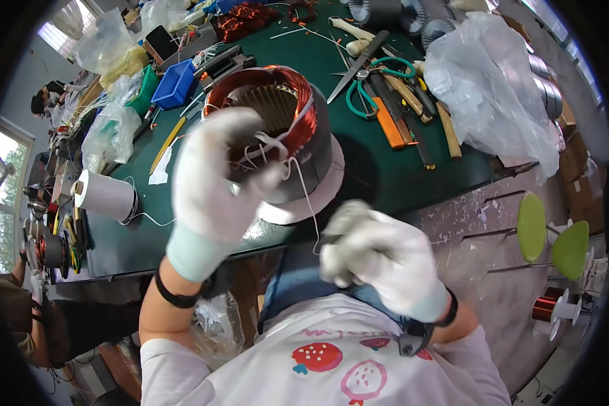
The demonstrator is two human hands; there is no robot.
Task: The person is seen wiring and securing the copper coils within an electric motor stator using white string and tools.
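A motor stator (pixel 303 145) with a grey core and red-brown copper windings (pixel 306 111) stands on a white round base (pixel 333 177). My left hand (pixel 213 176), in a white glove, is at the stator's near left side. Its fingers are curved and apart, somewhat blurred, beside loops of white cord (pixel 269 143) on the winding. From there a length of the cord hangs over the stator's front to my right hand (pixel 386 260). That gloved hand is closed in front of the table edge, its fingertips at the cord's end. The left hand partly hides the stator's opening.
A white cord spool (pixel 108 197) lies on the green table (pixel 392 193) at left, near a blue bin (pixel 174 84). Right of the stator are scissors (pixel 360 68), an orange-handled knife (pixel 388 122) and a clear plastic bag (pixel 490 88). Green chairs (pixel 531 227) stand at right; another person's arm (pixel 37 331) shows at left.
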